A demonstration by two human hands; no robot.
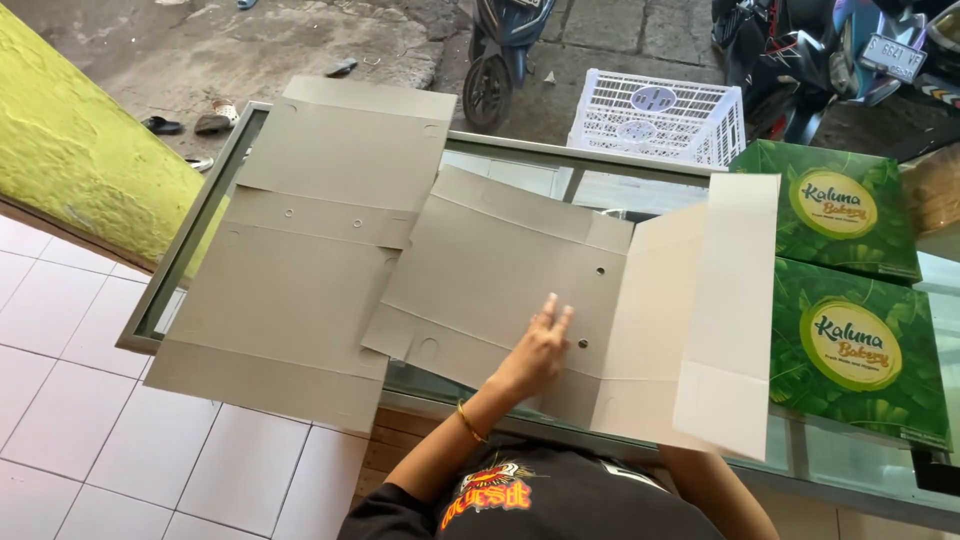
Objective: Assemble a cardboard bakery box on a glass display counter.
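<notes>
A shopfront, open to the street: a small bakery counter, by the look of it. Under the fingers (553, 318) lies flat grey box card (500, 290) on a glass-topped display counter (600, 185) with a metal frame. Right of the fingers, two finished green cake boxes (850, 290) with leaf print sit on the glass. Beyond the fingertips, past the counter's far edge, a white plastic crate (655, 115) stands on rough pavement, parked scooters (500, 45) beside it and sandals (190, 123) lying to the far left. Below the counter, white floor tiles (90, 430).
</notes>
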